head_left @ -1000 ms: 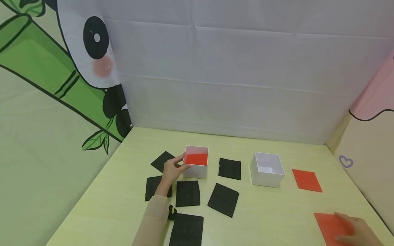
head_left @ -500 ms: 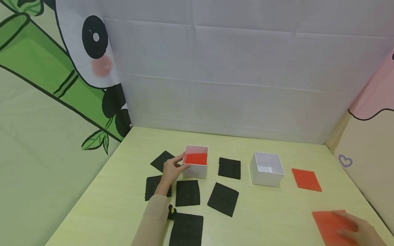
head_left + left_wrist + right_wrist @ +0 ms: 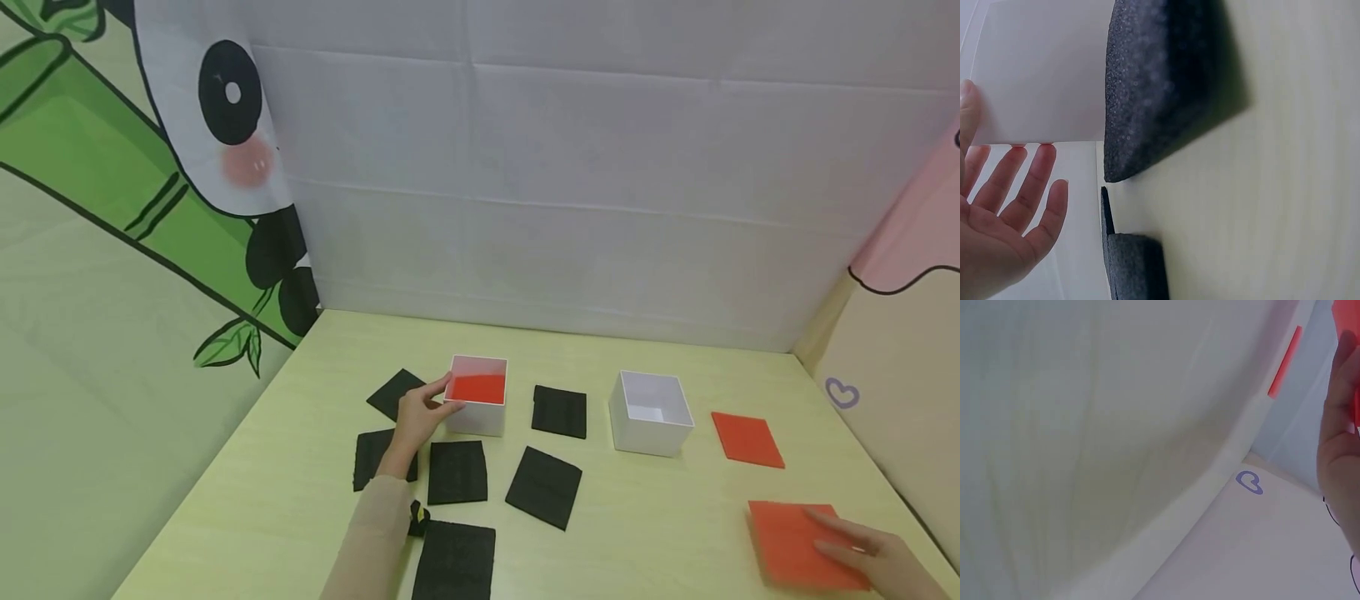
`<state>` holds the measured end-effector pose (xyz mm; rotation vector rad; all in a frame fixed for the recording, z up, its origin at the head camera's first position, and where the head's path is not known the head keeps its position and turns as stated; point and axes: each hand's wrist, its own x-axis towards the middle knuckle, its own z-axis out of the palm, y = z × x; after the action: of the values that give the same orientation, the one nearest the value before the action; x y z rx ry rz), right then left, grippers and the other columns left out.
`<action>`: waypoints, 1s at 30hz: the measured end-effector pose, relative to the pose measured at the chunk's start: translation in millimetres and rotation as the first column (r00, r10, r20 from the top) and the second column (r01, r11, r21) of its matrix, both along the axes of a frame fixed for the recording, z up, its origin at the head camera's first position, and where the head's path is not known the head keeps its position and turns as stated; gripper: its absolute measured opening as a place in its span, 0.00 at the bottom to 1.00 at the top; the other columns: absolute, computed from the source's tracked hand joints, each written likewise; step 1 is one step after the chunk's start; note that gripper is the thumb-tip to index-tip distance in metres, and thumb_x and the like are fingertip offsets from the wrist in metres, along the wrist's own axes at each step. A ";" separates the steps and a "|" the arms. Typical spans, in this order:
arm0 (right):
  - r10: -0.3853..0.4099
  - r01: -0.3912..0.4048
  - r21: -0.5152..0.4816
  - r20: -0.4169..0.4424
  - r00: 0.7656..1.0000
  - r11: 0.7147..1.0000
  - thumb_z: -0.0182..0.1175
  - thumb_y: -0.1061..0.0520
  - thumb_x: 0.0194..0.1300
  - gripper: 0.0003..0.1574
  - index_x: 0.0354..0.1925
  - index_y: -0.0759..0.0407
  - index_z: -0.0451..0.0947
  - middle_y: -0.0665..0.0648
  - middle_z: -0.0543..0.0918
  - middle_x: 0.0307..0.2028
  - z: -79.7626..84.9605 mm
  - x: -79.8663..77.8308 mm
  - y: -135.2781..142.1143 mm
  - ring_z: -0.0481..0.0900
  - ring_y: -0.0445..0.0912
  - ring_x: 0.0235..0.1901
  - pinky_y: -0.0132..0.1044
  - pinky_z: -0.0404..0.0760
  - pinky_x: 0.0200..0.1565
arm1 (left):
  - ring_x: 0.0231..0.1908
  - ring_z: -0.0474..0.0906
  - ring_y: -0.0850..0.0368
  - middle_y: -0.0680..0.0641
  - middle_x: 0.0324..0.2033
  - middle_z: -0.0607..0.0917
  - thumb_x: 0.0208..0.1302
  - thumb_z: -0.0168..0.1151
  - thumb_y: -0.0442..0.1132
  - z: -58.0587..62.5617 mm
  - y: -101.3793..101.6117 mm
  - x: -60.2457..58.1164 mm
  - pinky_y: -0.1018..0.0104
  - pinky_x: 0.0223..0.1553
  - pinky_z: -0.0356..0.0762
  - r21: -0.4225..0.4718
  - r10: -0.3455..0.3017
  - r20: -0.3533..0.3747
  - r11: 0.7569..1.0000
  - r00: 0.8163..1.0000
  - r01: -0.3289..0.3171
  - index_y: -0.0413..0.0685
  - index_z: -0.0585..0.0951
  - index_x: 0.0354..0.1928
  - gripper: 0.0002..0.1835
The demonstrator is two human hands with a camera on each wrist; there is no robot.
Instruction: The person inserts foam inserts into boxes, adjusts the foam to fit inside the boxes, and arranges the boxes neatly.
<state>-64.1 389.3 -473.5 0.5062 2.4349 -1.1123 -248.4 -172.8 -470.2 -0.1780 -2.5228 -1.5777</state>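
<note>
My left hand (image 3: 420, 412) holds the left white box (image 3: 476, 419) at its left side, thumb at the front rim. In the left wrist view the fingertips of that hand (image 3: 1016, 212) meet the edge of the box (image 3: 1047, 75). A red sheet (image 3: 477, 388) shows inside this box. At the lower right my right hand (image 3: 873, 554) grips a red foam square (image 3: 787, 542) by its right side, with a shadow beneath it. The right wrist view catches only part of this hand (image 3: 1341, 444) and a bit of red.
A second white box (image 3: 651, 436) stands right of centre. Beyond it lies another red square (image 3: 748, 440). Several black foam squares are spread around the left box, one (image 3: 457, 472) just in front of it. The back wall (image 3: 525, 250) borders the table.
My right hand has raised the red square off the table and shifted it slightly left and away from me. The left hand and its box have stayed put.
</note>
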 end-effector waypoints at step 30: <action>-0.176 0.057 -0.473 -0.210 0.962 0.879 0.61 0.57 0.57 0.29 0.57 0.43 0.71 0.36 0.70 0.48 14.9 -16.0 -100.3 0.67 0.25 0.41 0.26 0.71 0.42 | 0.26 0.77 0.57 0.46 0.51 0.77 0.44 0.70 0.45 0.6 -1.9 1.3 0.68 0.28 0.74 0.016 -0.006 -0.009 1.000 1.000 0.006 0.49 0.74 0.56 0.32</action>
<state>-80.1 289.0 -458.5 0.3789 2.2344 -1.8439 -247.1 -174.8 -469.7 -0.1903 -2.5041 -1.5958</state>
